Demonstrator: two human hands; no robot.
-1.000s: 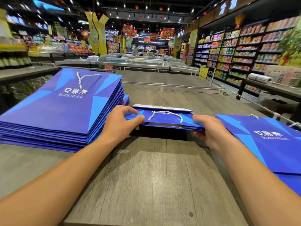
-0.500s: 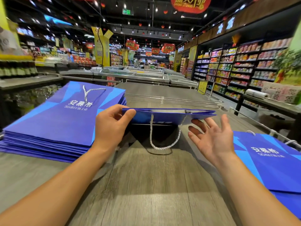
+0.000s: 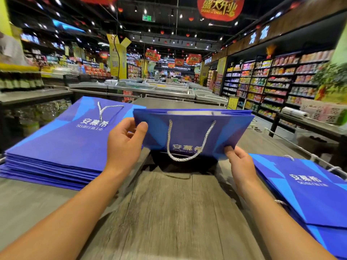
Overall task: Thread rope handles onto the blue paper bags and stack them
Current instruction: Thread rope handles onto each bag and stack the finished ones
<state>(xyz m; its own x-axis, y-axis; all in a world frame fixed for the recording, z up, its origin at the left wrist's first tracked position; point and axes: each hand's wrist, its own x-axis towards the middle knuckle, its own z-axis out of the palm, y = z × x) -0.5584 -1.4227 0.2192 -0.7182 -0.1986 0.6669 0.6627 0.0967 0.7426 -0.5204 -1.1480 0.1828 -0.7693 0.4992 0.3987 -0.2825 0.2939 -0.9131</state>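
A flat blue paper bag [image 3: 189,132] is held up above the wooden table [image 3: 169,212], tilted toward me, its white rope handle [image 3: 187,147] hanging in a loop down its face. My left hand [image 3: 124,143] pinches the bag's left edge. My right hand [image 3: 240,166] grips its lower right corner. A tall stack of blue bags [image 3: 62,145] lies to the left, the top one with a rope handle. A lower pile of blue bags [image 3: 308,190] lies to the right.
A metal rail [image 3: 308,156] runs along the table's right side behind the right pile. Chest freezers [image 3: 150,89] stand beyond the table's far end, shop shelves [image 3: 272,85] along the right, a counter [image 3: 33,96] at the left.
The bag was lifted off the table and tipped up toward me. My right hand let go midway, then took hold of its lower right corner. The handle now dangles.
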